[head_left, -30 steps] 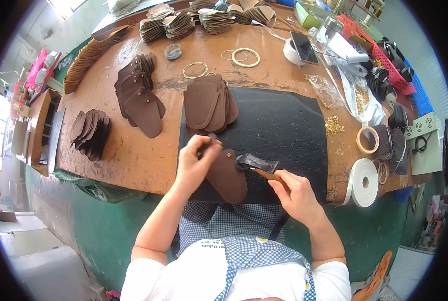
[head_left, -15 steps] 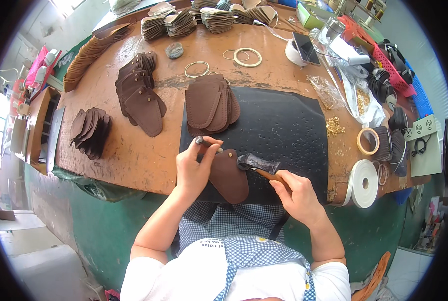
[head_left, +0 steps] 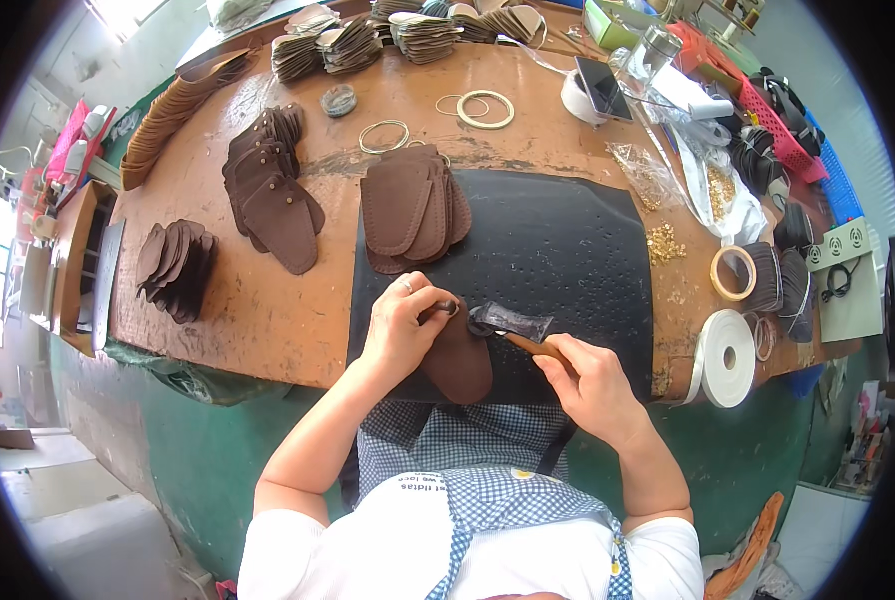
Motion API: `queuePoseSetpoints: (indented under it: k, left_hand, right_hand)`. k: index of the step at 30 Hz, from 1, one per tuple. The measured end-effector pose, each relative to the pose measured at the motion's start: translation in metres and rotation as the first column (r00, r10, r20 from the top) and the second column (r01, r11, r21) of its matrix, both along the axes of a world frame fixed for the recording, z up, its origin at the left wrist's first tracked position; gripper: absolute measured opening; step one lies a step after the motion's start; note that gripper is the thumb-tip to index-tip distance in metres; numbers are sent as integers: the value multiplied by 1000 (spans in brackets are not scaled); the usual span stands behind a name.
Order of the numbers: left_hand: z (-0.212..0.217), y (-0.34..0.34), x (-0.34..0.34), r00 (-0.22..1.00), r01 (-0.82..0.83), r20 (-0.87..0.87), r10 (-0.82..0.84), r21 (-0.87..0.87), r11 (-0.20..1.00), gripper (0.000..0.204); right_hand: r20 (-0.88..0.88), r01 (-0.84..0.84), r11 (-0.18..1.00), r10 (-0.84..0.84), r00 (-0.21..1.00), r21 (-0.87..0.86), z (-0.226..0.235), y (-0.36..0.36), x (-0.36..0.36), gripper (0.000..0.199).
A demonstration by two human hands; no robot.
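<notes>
My left hand pinches a short metal setting punch over the upper end of a brown leather piece. The brass stud seen there earlier is hidden under the hand and tool. In my right hand, the fingers wrap round the wooden handle of a hammer. Its dark head hovers right beside the punch, and I cannot tell whether they touch. The leather piece lies near the front edge of a black pitted mat. Beyond it, a stack of stitched brown leather pieces rests partly on the mat.
To the left stand a fanned pile of studded leather pieces and a smaller dark pile. At right lie loose brass studs, a tape roll, a white ribbon roll and a phone.
My left hand has shifted right and turned, bringing the punch from beside the leather piece to over its upper end. The hammer has barely moved.
</notes>
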State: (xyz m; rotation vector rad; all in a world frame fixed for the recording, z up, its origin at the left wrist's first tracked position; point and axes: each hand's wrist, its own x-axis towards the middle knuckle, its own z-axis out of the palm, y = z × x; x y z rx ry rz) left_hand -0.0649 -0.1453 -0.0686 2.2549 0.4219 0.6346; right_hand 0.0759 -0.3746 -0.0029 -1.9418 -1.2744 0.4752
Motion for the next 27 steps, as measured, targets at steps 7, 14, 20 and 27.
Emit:
queuePoseSetpoints:
  k: [7, 14, 20, 27]
  left_hand:
    - [-1, -9, 0, 998, -64, 2, 64, -13, 998, 21]
    - [13, -12, -1, 995, -101, -11, 100, -115, 988, 21]
    - [16, 0, -17, 960, -163, 63, 273, -667, 727, 12]
    - [16, -4, -41, 917, -342, 78, 392, -354, 870, 11]
  right_hand:
    - [11, 9, 999, -9, 1000, -36, 2, 0, -1, 21]
    - [50, 7, 1000, -6, 999, -5, -4, -1, 2, 21]
    - [22, -11, 1000, 11, 1000, -21, 2, 0, -1, 21]
    - [27, 3, 1000, -2, 1000, -26, 2, 0, -1, 21]
